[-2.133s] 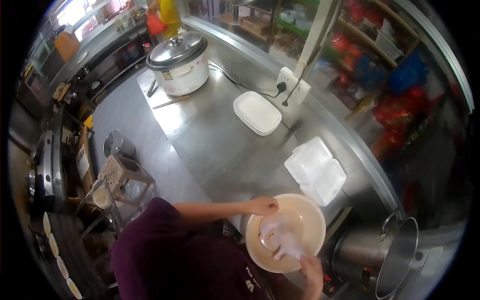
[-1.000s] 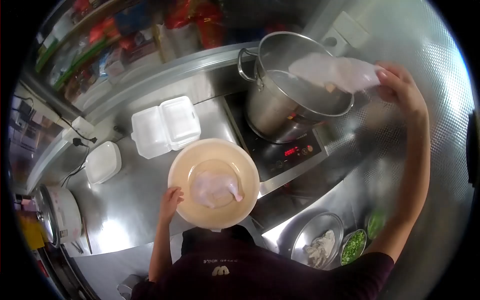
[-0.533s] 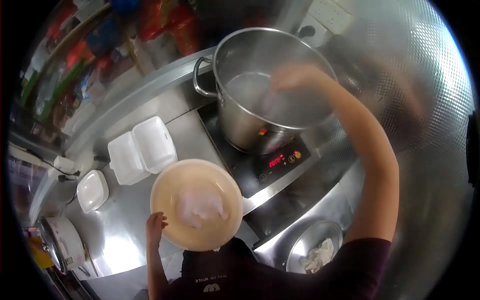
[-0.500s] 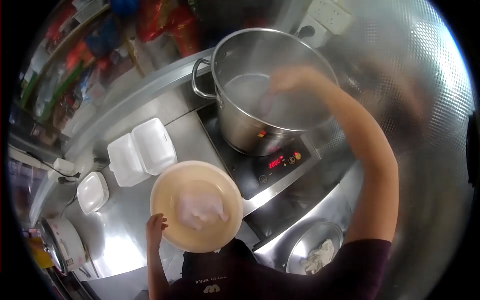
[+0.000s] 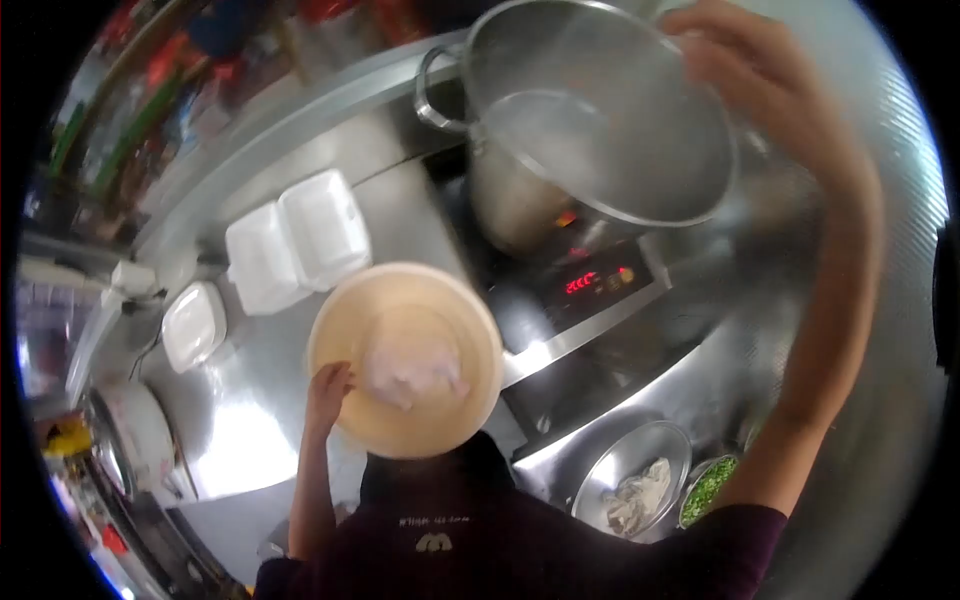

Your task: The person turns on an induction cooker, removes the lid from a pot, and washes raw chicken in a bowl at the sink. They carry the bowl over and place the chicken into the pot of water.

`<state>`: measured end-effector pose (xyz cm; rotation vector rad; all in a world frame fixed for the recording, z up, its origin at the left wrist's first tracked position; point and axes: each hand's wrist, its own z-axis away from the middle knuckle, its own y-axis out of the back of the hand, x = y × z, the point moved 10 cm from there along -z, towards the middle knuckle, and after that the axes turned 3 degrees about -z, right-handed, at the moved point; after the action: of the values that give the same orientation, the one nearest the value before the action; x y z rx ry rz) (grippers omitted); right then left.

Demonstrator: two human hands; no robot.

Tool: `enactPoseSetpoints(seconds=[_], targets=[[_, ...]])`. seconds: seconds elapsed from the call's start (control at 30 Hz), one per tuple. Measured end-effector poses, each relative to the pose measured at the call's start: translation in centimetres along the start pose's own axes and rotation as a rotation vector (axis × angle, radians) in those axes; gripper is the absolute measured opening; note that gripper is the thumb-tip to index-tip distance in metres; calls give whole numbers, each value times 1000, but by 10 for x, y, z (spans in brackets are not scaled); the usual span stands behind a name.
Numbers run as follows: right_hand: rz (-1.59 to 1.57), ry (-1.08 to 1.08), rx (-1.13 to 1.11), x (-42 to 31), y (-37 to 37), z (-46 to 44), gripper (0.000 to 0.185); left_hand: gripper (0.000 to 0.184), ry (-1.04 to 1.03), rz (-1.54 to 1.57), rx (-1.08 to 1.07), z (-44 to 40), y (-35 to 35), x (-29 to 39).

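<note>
My left hand [image 5: 330, 390] grips the near-left rim of a cream plastic basin [image 5: 480, 345], fingers curled over the edge. Inside the basin lies pale pinkish raw meat [image 5: 415, 365] that looks like chicken. My right hand [image 5: 740, 55] is raised over the far-right rim of a large steel pot [image 5: 515, 205]; its fingers are a little blurred but look apart, with nothing visible in them. Steam hazes the pot's inside, so its contents are unclear. The pot stands on a black induction cooker [image 5: 540, 310] with red lit digits.
An open white foam box [image 5: 265, 260] and a smaller white dish [image 5: 193, 325] stand on the steel counter, left. A rice cooker [image 5: 135, 435] is beyond them. At lower right, a steel bowl [image 5: 610, 465] holds pale crumpled stuff, beside a bowl of chopped greens [image 5: 712, 485].
My right hand has come up out of the pot to its right rim; the blurred pinkish thing below its fingers no longer shows. My left hand stays at the basin. The view has shifted.
</note>
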<state>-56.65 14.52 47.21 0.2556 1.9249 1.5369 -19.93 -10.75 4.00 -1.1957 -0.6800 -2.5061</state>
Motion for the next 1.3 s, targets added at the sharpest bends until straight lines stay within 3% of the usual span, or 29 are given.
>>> enactPoseSetpoints(seconds=[0.03,0.1,0.17,0.23,0.27,0.3,0.33,0.4,0.5,0.53,0.63,0.77,0.8,1.0,1.1,1.2,1.3], targets=[[-76,-5,130,-6,1,18,25,24,-48,-12,-53,-5,-7,-5],[-146,-5,179,-44,-15,47,29,25,-163,-227,-134,-6,-22,-1],[-228,-2,82,-77,-52,65,33,22,-184,-506,-128,4,-34,2],[-470,50,-120,-95,-108,74,25,23,-299,-1061,-353,4,-66,-12],[-588,167,-180,-105,-138,74,19,23,-357,-1020,-238,-2,-68,-29],[-601,75,-273,-99,-179,76,18,24,-418,-978,-126,-5,-71,-42],[-620,-4,-221,-91,-218,78,17,25,-388,-956,-62,-2,-71,-43],[-328,-16,-262,-84,-302,86,16,27,-317,-927,83,-4,-58,-37],[-23,-79,-481,-80,-428,115,23,27,-355,-845,11,-4,-49,-26],[54,-134,-527,-81,-452,124,21,26,-267,-885,-29,-8,-50,-28],[162,-150,-497,-81,-511,148,18,24,-505,-915,92,-10,-41,-20],[225,-191,-286,-82,-499,155,20,19,-411,-534,192,10,6,14],[235,-254,-378,-75,-502,158,19,17,-407,-499,214,14,13,17],[164,-449,-337,-51,-496,155,17,16,-399,-416,208,30,29,29],[127,-362,-185,-62,-454,132,16,16,-400,-414,186,29,27,24],[223,-102,-205,-89,-433,111,11,15,-433,-389,147,28,24,27],[172,241,-13,-142,-386,111,11,13,-513,-359,134,31,23,39]])
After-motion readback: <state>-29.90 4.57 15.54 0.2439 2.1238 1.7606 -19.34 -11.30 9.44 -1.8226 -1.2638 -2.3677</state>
